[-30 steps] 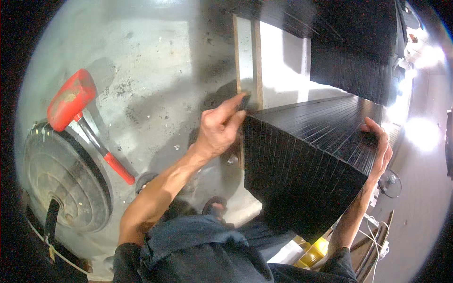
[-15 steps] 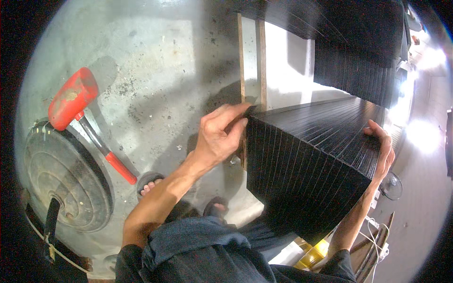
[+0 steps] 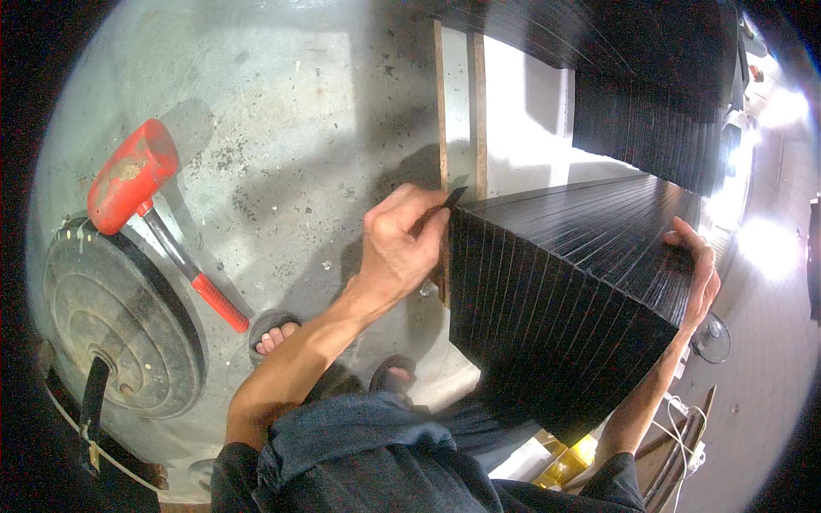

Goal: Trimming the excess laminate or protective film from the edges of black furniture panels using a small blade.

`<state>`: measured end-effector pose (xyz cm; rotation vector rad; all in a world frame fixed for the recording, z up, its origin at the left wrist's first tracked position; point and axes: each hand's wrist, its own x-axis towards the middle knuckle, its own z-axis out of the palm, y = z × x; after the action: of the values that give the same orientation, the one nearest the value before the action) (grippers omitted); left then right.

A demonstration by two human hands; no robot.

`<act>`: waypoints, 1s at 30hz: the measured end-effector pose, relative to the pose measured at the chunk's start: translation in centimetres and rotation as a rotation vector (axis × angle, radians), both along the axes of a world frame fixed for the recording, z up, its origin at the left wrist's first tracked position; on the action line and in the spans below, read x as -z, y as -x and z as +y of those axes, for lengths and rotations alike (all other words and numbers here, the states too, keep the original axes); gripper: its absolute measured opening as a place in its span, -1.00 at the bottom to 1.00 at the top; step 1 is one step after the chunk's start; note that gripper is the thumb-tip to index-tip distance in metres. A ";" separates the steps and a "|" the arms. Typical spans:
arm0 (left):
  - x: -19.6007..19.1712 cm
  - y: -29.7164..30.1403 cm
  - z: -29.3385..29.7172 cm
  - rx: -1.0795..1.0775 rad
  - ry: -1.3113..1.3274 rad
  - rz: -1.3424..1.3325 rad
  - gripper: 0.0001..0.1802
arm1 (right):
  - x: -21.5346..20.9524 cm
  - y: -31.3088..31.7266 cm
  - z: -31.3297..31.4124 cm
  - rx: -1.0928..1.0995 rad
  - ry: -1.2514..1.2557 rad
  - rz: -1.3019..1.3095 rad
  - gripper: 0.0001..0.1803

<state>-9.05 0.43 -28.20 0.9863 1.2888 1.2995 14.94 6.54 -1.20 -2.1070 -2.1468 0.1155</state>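
Grey floor (image 3: 256, 85), speckled with dark marks, fills the left and middle. Black stack (image 3: 547, 316), with fine pale lines down its front and along its top, sits right of centre before the person, between the two hands. Second black stack (image 3: 650, 111) beyond it, a gap between them. Round grey disc (image 3: 128, 316) at far left; mallet (image 3: 134, 179) with red head and red grip, head overlapping the disc's rim in view, handle pointing toward the person. Two narrow wooden strips (image 3: 481, 111) run away past the near stack's left corner. Right hand (image 3: 697, 274) against the stack's right edge, fingers bent over the top, somewhat parted, not closed round anything. Left hand (image 3: 400, 235) at the left top corner, thumb and forefinger pinching a small dark flap (image 3: 457, 197); cannot tell whether it belongs to the stack
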 end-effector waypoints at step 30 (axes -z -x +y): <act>-1.2 -0.2 0.0 -0.039 -0.031 0.011 -0.81 | 0.4 0.5 0.1 0.019 -0.019 -0.071 -0.42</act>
<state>-8.83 0.45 -27.00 0.9958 1.3057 1.3493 14.49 6.61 -1.64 -2.1520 -2.1577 0.0184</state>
